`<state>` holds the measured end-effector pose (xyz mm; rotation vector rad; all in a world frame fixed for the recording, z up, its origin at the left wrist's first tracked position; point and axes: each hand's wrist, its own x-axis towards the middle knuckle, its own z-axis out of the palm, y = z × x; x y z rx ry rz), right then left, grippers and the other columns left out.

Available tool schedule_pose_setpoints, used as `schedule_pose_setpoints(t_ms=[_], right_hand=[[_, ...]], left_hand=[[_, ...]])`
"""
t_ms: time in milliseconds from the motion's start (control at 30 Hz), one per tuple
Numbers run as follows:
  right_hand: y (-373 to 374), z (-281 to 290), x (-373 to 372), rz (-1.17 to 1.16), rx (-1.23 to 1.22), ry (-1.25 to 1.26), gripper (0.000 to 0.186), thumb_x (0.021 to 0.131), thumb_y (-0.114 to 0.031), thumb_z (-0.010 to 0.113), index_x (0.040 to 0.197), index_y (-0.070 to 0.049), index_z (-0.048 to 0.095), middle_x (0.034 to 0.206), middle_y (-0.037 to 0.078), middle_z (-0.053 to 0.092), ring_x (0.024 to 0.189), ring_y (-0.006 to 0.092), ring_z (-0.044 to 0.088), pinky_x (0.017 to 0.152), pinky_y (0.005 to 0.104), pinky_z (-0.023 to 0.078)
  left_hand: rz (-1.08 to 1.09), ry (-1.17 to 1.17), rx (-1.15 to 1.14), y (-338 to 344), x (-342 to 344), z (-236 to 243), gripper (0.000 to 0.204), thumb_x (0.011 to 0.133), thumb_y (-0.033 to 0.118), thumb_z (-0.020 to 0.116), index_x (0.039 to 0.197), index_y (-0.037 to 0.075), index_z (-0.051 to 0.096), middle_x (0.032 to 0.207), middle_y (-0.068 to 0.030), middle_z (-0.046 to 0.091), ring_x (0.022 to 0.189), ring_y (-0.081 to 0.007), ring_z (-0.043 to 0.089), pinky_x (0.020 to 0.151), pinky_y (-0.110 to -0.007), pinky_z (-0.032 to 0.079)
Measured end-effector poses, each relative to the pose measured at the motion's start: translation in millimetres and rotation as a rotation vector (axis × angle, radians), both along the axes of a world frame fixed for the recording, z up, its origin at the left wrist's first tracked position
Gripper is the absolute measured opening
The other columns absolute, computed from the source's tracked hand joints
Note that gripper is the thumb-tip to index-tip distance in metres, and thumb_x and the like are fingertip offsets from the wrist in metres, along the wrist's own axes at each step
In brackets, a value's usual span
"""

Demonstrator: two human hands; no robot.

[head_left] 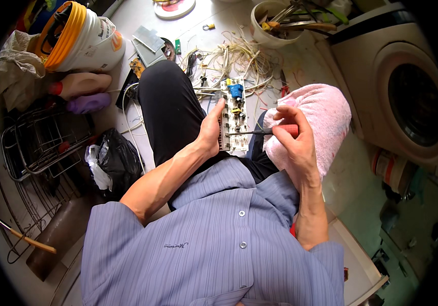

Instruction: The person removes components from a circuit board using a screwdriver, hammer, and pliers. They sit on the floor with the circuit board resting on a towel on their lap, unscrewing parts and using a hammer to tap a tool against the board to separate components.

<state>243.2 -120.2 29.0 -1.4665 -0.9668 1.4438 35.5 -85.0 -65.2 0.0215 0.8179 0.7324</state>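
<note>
My left hand [211, 130] grips the left edge of a pale circuit board [238, 142], thumb stretched along its side. The board stands lengthwise between my knees, with a blue component [236, 91], yellow parts and small dark ones mounted on it. In my right hand [299, 143] is a screwdriver [291, 130] with a red and black handle. Its thin dark shaft points left, and the tip meets or hovers just over the board's lower left part; I cannot tell which. A pink towel [326, 115] covers my right knee, beneath and beside that hand.
Tangled pale wires [249, 56] spread over the floor ahead, near red-handled pliers [284, 84]. A tool bucket [257, 28] stands beyond. To the right is a front-loading washing machine [382, 76]. Leftward are a white bucket [104, 48], bottles [89, 103], a wire rack [40, 137] and a black bag [119, 158].
</note>
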Motion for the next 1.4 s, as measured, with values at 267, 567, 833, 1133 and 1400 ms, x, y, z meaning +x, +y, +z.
schedule_pose_setpoints(t_ms=[267,567,833,1133,1400], right_hand=[[-1.8,-7.3,7.9,0.004,-0.067,0.07,0.036,0.089,-0.003,0.066,0.124,-0.002,0.059,0.11,0.005,0.061,0.092,0.0087,0.056,0.085,0.0239,0.047],[-1.0,-4.9,2.7,-0.001,0.029,0.015,0.03,0.093,-0.005,0.062,0.122,-0.001,0.062,0.101,0.004,0.065,0.083,0.0077,0.054,0.075,0.0224,0.045],[-1.2,-9.1,3.9,-0.011,0.012,0.025,0.03,0.092,-0.006,0.066,0.121,0.0,0.062,0.101,0.003,0.064,0.08,0.0063,0.056,0.072,0.0208,0.045],[3.5,-5.9,6.2,-0.042,-0.163,0.032,0.033,0.089,-0.009,0.073,0.12,-0.002,0.062,0.109,0.005,0.063,0.088,0.0086,0.059,0.078,0.0225,0.048],[3.8,-10.4,10.1,-0.004,-0.061,0.025,0.032,0.087,-0.002,0.067,0.119,-0.001,0.063,0.104,0.004,0.064,0.087,0.0089,0.059,0.083,0.023,0.048]], left_hand=[[0.006,-0.041,0.017,-0.6,-0.5,2.3,0.062,0.108,0.052,0.031,0.132,0.002,0.059,0.117,-0.0165,0.071,0.102,-0.0298,0.072,0.092,-0.046,0.059],[0.021,-0.011,0.038,-0.7,0.7,0.3,0.06,0.108,0.051,0.032,0.13,0.004,0.061,0.113,-0.014,0.072,0.097,-0.027,0.072,0.089,-0.045,0.06],[0.024,-0.004,0.027,-0.7,0.9,3.4,0.059,0.108,0.051,0.032,0.129,0.004,0.061,0.112,-0.0128,0.073,0.095,-0.0254,0.073,0.088,-0.043,0.06],[0.013,-0.024,0.017,-0.2,0.6,0.5,0.059,0.108,0.051,0.032,0.13,0.005,0.061,0.113,-0.0129,0.072,0.096,-0.0254,0.073,0.088,-0.043,0.06],[0.012,-0.032,0.042,-0.5,0.7,-1.0,0.06,0.108,0.051,0.03,0.131,0.005,0.06,0.115,-0.0128,0.072,0.098,-0.0258,0.072,0.09,-0.044,0.06]])
